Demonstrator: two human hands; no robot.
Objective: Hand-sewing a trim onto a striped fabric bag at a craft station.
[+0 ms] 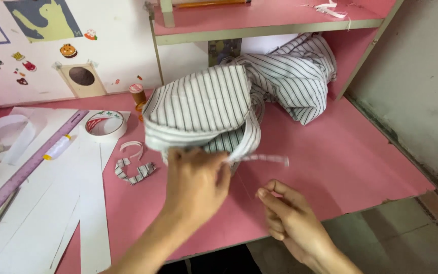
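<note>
Striped garment (229, 96), white with thin dark lines, is lying bunched across the back of the pink worktop (351, 157), one part folding into a rounded pouch toward the front, the rest trailing crumpled under the pink shelf (259, 18). Left hand (196, 182) is gripping the front edge of the pouch, fingers curling into the cloth. A narrow striped strip (262, 159) is sticking out rightward from that hand, blurred, lifted just above the worktop. Right hand (290, 218) is hovering near the worktop's front edge, thumb and forefinger pinching together just below the strip; whether anything thin is sitting between them cannot be told.

Left of the garment: striped fabric scraps (135, 171) and a small white curl (131, 148) are lying on the pink surface. Tape roll (106, 124) is resting on white pattern paper (51, 203), beside a small thread spool (57, 147) and a long purple ruler (24, 172). An orange-brown thread spool (137, 94) is standing by the back wall, just beside the garment.
</note>
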